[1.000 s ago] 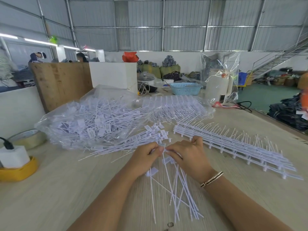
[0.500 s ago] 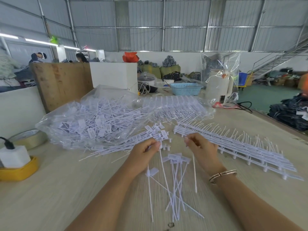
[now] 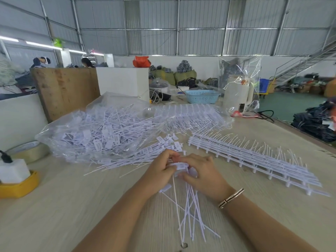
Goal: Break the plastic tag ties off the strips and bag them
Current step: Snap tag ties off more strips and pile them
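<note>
We see both hands meeting over a small strip of white tag ties (image 3: 181, 166) at the near centre of the wooden table (image 3: 72, 206). The left hand (image 3: 160, 171) pinches the strip's tag end from the left, fingers curled; the right hand (image 3: 201, 174) grips it from the right, fingers bent over the tags. Half a second earlier the hands were apart, the right one lifted toward the stacked strips; they have since closed together again, as they were a second ago. We judge this to be the start of another break-off stroke, so the task is in mid-cycle and far from done.

Beneath the hands, a loose fan of detached ties (image 3: 190, 211) trails toward us, not yet bagged. Just beyond lies a spread of further loose ties (image 3: 138, 157), touching the clear plastic bag (image 3: 94, 131) already heaped with ties. To the right, well apart from the bag, lies the stack of unbroken strips (image 3: 254, 160). A tape roll (image 3: 29, 150) and a yellow holder (image 3: 20, 186) lie at the left edge.

The fingertips hide the exact break point, and motion blur smears the tags; we cannot tell how many ties remain on the held strip.
</note>
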Motion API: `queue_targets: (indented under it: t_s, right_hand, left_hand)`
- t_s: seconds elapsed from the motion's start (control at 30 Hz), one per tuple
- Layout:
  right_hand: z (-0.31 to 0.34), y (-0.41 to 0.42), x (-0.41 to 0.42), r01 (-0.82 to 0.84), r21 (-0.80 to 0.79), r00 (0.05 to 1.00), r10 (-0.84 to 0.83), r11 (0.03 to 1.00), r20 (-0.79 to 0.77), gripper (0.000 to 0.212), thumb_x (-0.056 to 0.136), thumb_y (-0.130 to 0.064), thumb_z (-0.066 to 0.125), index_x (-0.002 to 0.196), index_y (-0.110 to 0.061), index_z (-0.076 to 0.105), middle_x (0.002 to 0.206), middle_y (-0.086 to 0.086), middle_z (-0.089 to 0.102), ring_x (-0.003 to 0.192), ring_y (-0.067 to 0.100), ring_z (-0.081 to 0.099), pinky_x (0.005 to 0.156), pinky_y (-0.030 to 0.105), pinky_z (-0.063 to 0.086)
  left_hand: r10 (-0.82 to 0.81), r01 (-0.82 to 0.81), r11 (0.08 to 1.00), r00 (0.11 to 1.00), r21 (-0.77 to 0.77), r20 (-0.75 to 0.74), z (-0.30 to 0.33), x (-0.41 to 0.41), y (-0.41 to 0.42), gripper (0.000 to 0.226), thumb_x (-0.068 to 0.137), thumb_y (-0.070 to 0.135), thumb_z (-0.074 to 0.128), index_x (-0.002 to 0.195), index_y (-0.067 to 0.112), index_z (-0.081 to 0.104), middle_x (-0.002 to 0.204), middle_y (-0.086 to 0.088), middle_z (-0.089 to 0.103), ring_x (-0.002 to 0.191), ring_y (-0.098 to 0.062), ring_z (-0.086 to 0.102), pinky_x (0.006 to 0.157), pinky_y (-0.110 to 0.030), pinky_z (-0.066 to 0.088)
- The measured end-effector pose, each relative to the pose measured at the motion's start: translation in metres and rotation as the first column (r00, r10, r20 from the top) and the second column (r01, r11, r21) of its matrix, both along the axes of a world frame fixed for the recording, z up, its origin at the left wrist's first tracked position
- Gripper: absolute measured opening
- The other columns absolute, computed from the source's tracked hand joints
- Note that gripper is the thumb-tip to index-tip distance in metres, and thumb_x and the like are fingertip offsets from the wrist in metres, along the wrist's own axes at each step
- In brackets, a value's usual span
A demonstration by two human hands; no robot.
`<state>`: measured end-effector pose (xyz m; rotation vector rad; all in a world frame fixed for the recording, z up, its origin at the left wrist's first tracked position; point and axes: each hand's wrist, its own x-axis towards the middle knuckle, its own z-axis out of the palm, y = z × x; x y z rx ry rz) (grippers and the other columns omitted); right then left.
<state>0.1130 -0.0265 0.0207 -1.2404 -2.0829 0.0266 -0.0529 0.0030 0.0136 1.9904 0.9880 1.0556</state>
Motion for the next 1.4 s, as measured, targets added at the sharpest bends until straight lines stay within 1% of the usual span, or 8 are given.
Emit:
queue_targets:
  t_s: [0.17,0.3,0.47,0.73,1.1,1.2,1.3,1.4]
  right_hand:
    - [0.004,-0.002,0.001,0.082,0.109,0.996,-0.079,0.991,-0.027,0.027,0.078,-0.019,0.071,0.105,-0.025,0.069,0.093,-0.012,0.065,0.087,0.011,0.061,0.076,0.031,0.027]
    - [0.006,-0.004,0.002,0.113,0.144,0.99,-0.124,0.983,0.067,0.028,0.081,-0.026,0.068,0.108,-0.028,0.067,0.097,-0.011,0.066,0.091,0.011,0.06,0.075,0.026,0.019]
    - [0.008,-0.005,-0.001,0.124,0.217,0.972,-0.162,0.968,0.167,0.021,0.074,-0.019,0.074,0.093,-0.024,0.072,0.085,-0.008,0.071,0.072,0.016,0.066,0.071,0.032,0.034]
    - [0.01,-0.005,-0.001,0.098,0.302,0.988,-0.129,0.948,0.084,0.014,0.082,-0.027,0.06,0.086,-0.025,0.073,0.076,-0.012,0.07,0.063,0.011,0.064,0.067,0.032,0.026]
    - [0.007,-0.001,0.006,0.032,0.043,0.999,-0.031,0.999,-0.031,0.015,0.092,-0.028,0.056,0.092,-0.026,0.071,0.085,-0.016,0.069,0.075,0.001,0.052,0.077,0.028,0.026]
    - [0.009,-0.003,0.003,-0.045,-0.053,0.977,0.033,0.998,-0.211,0.017,0.092,-0.018,0.055,0.086,-0.021,0.07,0.073,-0.007,0.067,0.065,0.012,0.058,0.068,0.024,0.041]
    - [0.016,-0.001,0.01,-0.094,-0.168,0.816,-0.021,0.981,-0.578,0.026,0.094,-0.011,0.05,0.081,-0.026,0.066,0.068,-0.008,0.066,0.062,0.008,0.058,0.06,0.012,0.042]
    - [0.014,0.003,0.025,-0.011,-0.17,0.8,-0.093,0.985,-0.593,0.018,0.091,-0.015,0.056,0.081,-0.026,0.065,0.071,-0.011,0.066,0.061,-0.002,0.053,0.06,0.01,0.041]
  left_hand:
    - [0.096,-0.091,0.994,0.991,-0.053,0.092,0.002,-0.003,0.001,0.013,0.097,0.022,0.046,0.093,0.023,0.058,0.088,0.003,0.063,0.068,-0.004,0.061,0.064,-0.012,0.042]
    - [0.121,-0.123,0.992,0.991,-0.04,-0.05,0.0,-0.004,0.002,0.03,0.095,0.035,0.049,0.066,0.029,0.056,0.06,0.013,0.056,0.057,-0.004,0.05,0.061,-0.022,0.038]
    - [0.076,-0.076,0.997,0.995,-0.005,-0.061,-0.001,-0.003,0.002,0.033,0.095,0.034,0.05,0.062,0.032,0.053,0.056,0.013,0.05,0.053,0.001,0.045,0.053,-0.014,0.033]
    - [0.057,-0.057,0.996,0.998,0.072,0.006,0.0,0.0,-0.002,0.029,0.096,0.028,0.049,0.067,0.03,0.052,0.057,0.013,0.048,0.053,0.0,0.042,0.053,-0.013,0.031]
    - [-0.021,0.023,0.998,0.999,0.057,-0.045,0.001,-0.006,-0.001,0.023,0.096,0.031,0.049,0.076,0.023,0.057,0.066,0.0,0.048,0.06,-0.009,0.043,0.056,-0.02,0.031]
    - [-0.02,0.022,0.999,0.999,0.046,-0.035,0.002,-0.005,-0.001,0.023,0.096,0.029,0.048,0.075,0.026,0.056,0.067,0.005,0.051,0.062,-0.007,0.046,0.057,-0.017,0.033]
    - [-0.008,0.008,1.0,1.0,0.007,0.013,0.007,-0.008,-0.003,0.024,0.097,0.026,0.046,0.076,0.031,0.056,0.068,0.019,0.058,0.069,0.003,0.055,0.067,-0.011,0.04]
    - [0.048,-0.045,0.998,0.995,-0.031,0.091,0.01,-0.015,0.001,0.025,0.097,0.024,0.046,0.074,0.021,0.056,0.066,0.015,0.057,0.072,-0.003,0.057,0.08,-0.023,0.044]
